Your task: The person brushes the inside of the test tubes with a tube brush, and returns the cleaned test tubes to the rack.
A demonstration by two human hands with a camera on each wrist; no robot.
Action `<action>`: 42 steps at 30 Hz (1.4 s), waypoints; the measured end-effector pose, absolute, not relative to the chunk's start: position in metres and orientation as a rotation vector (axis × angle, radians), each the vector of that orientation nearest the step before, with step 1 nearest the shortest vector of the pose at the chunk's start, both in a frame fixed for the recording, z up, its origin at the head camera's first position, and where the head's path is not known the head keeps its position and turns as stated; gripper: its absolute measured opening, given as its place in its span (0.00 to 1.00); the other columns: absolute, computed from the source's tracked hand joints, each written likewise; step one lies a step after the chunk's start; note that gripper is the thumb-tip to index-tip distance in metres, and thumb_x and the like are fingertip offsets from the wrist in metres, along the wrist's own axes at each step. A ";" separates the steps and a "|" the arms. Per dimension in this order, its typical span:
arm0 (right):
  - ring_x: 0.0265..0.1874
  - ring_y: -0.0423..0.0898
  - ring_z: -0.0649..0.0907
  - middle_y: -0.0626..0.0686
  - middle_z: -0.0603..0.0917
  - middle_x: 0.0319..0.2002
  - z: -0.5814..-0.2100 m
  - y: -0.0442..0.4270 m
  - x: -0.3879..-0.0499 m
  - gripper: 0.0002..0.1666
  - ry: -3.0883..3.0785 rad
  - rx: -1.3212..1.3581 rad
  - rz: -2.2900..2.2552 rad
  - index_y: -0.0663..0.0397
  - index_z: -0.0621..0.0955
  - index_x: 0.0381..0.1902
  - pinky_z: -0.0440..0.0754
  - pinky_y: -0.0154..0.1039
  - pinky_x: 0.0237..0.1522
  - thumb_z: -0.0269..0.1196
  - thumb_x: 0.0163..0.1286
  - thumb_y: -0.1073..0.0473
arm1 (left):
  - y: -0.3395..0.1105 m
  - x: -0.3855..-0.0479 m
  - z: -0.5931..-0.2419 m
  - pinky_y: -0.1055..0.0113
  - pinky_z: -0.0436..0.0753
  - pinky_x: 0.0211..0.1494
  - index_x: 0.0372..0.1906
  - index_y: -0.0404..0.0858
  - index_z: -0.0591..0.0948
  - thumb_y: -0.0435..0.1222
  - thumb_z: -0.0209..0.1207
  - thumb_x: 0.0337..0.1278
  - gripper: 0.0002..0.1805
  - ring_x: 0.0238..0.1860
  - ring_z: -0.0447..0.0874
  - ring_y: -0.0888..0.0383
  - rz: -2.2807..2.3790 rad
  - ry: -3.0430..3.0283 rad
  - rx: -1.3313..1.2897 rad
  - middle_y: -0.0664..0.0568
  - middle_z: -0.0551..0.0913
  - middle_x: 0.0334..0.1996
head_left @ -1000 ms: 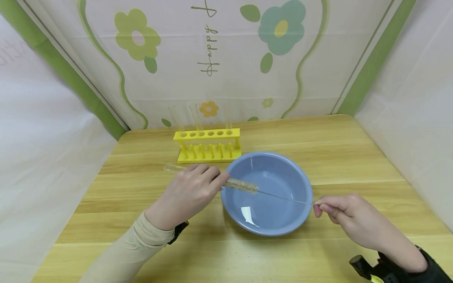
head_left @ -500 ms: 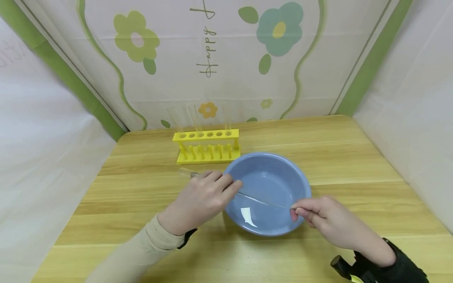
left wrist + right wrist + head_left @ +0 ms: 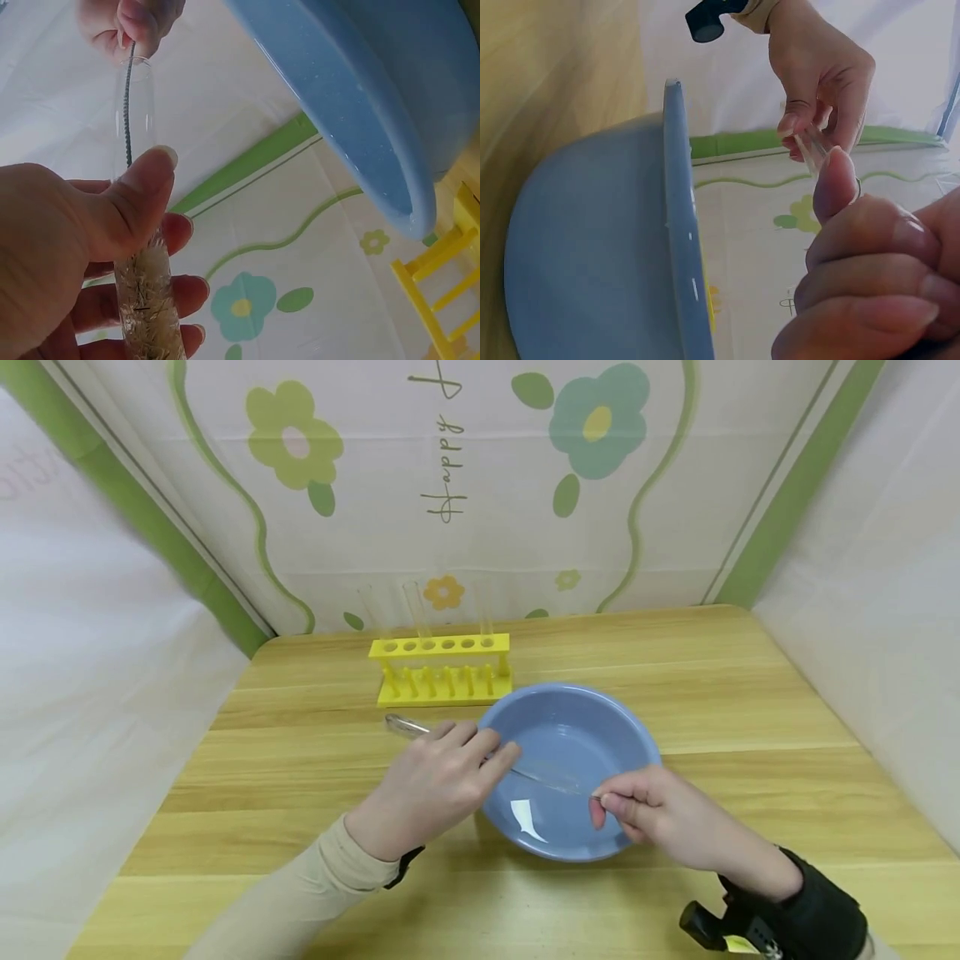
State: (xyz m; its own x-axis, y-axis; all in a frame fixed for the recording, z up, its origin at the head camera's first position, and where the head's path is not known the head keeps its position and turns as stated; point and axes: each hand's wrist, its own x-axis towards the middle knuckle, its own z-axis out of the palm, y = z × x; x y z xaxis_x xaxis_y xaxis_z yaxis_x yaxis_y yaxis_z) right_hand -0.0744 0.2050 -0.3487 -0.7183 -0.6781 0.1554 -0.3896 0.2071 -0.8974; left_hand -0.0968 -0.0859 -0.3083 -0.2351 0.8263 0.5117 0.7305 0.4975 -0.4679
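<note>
My left hand (image 3: 431,781) grips a clear glass test tube (image 3: 141,105), fingers and thumb curled round it, above the left rim of a blue basin (image 3: 600,727). Inside the tube sits the pale bristle head of a test tube brush (image 3: 154,307). The brush's twisted wire handle (image 3: 128,120) comes out through the tube's mouth. Over the basin, my right hand (image 3: 660,814) pinches the end of that wire between thumb and forefinger, close to the mouth. In the head view, the left hand hides the tube's middle; its closed end shows beyond the hand.
Behind the basin's left side stands a yellow test tube rack (image 3: 450,700) with several holes. Upright glass tubes (image 3: 416,610) stand in it. A bright reflection lies inside the basin. White cloth with printed flowers (image 3: 296,439) encloses the wooden table (image 3: 750,693) at back and sides.
The right hand has moved left, toward the left hand, pushing the brush into the tube. The bristles, earlier visible outside the left hand, are now deep in the tube. The left hand shifted slightly right.
</note>
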 end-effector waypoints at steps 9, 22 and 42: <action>0.21 0.31 0.71 0.35 0.79 0.25 -0.347 0.197 -0.074 0.13 2.733 -1.028 -1.184 0.41 0.83 0.34 0.71 0.31 0.23 0.59 0.73 0.66 | -0.088 -0.095 -0.308 0.64 0.85 0.34 0.43 0.36 0.84 0.26 0.59 0.60 0.09 0.30 0.84 0.53 0.221 -2.092 -1.245 0.49 0.83 0.32; 0.14 0.35 0.80 0.40 0.87 0.27 -0.358 0.195 -0.079 0.13 3.393 -1.539 -0.779 0.46 0.85 0.33 0.59 0.22 0.10 0.58 0.59 0.68 | -0.092 -0.102 -0.309 0.66 0.83 0.24 0.40 0.38 0.83 0.39 0.75 0.48 0.16 0.28 0.83 0.54 0.116 -2.278 -1.250 0.50 0.84 0.31; 0.05 0.38 0.64 0.45 0.79 0.14 -0.359 0.223 -0.085 0.25 3.611 -1.694 -0.529 0.50 0.85 0.30 0.56 0.28 0.07 0.43 0.78 0.63 | -0.115 -0.114 -0.308 0.70 0.76 0.17 0.41 0.40 0.83 0.37 0.74 0.47 0.16 0.27 0.83 0.58 -0.032 -2.378 -1.253 0.54 0.83 0.29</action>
State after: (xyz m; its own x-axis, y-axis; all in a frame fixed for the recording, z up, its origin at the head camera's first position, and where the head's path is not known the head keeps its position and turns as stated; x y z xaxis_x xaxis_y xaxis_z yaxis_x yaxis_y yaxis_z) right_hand -0.0849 0.2228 -0.3587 -0.3457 -0.5169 0.7832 -0.7197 0.6816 0.1322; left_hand -0.1137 -0.1146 -0.3080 -0.4862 0.7779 0.3981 0.7883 0.5870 -0.1844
